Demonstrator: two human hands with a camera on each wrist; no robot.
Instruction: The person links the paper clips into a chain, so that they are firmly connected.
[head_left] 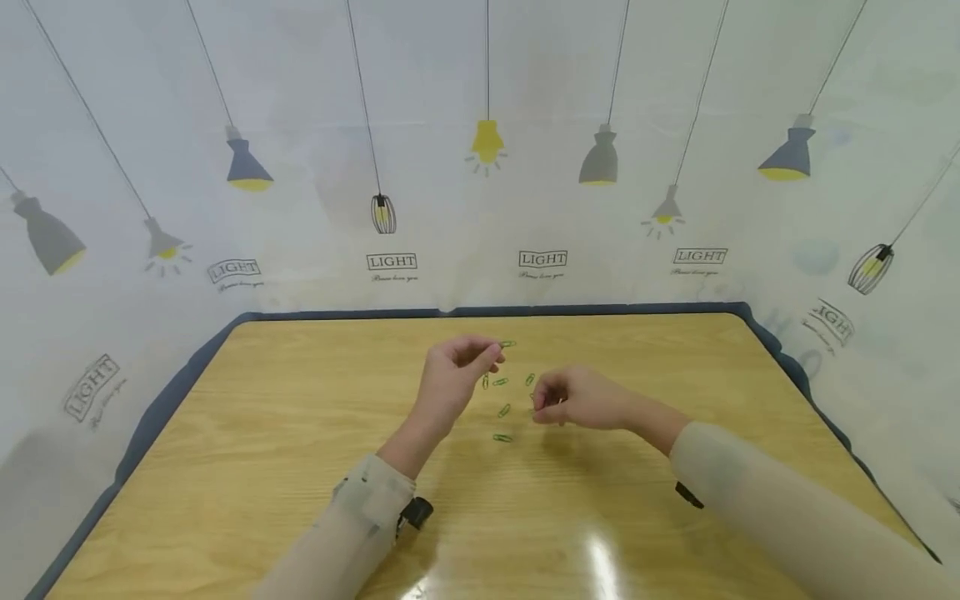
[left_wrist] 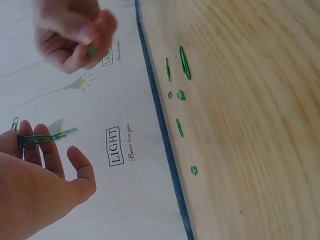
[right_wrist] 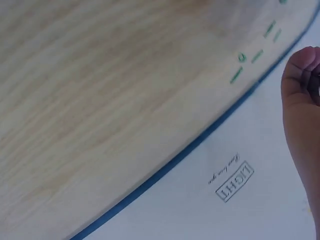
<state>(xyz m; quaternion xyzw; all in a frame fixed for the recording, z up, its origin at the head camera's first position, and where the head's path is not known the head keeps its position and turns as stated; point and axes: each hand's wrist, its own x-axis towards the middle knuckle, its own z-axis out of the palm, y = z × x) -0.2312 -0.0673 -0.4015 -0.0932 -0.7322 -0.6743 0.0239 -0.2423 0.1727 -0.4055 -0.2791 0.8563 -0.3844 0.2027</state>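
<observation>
Green paper clips [head_left: 504,411] lie scattered on the wooden table between and below the two hands. My left hand [head_left: 453,371] is raised over them and pinches a short string of green paper clips [left_wrist: 40,139] that look linked together, best seen in the left wrist view. To the right, my right hand [head_left: 585,398] has its fingers curled in, thumb against fingertips. A small green end of a paper clip [left_wrist: 90,50] shows between them; the rest of it is hidden. In the right wrist view only part of this hand [right_wrist: 302,95] appears at the edge.
The wooden table [head_left: 262,433] has a dark blue edging [head_left: 352,314] along the wall. Behind it stands a pale wall [head_left: 315,217] printed with hanging lamps and lettering. A dark strap piece [head_left: 417,512] sits at the left sleeve's cuff.
</observation>
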